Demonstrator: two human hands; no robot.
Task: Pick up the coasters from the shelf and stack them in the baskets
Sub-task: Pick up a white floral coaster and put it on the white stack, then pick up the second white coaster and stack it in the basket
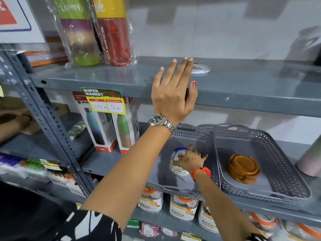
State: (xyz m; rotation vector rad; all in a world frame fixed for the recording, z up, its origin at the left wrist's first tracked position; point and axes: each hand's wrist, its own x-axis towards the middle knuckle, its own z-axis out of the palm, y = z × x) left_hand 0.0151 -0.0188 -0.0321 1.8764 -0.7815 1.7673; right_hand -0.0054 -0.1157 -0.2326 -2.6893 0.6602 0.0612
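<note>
Left hand [173, 94]: raised to the upper shelf [251, 84], palm down, fingers [186, 66] stretched out flat and close together, thumb hooked over the shelf's front edge; nothing is gripped. A watch [161, 121] is worn on this wrist.
Single coaster [201, 68]: round, white with a red print, laid flat on the upper shelf, just beyond the left fingertips; whether it is touched cannot be told.
Right hand [190, 160]: lowered into the left basket [191, 186], fingers curled over the top of the coaster stack [178, 162]; one coaster appears pinched at its edge. An orange band [201, 172] is worn on this wrist.
Coaster stack: several white round coasters, piled slightly tilted, inside the left basket toward its left side.
Left basket: grey, perforated sides, set on the middle shelf [104, 160], overhanging the front edge.
Right basket [286, 180]: same kind, set just beside the left one, rims overlapping.
Brown holder [243, 168]: round, amber-coloured, seated in the middle of the right basket.
Bottles in wrap [93, 30]: stood at the left of the upper shelf, well apart from the coaster.
Boxed bottles [111, 129]: stood on the middle shelf behind a price tag [106, 101].
Jars [184, 207]: lined on the shelf below the baskets.
</note>
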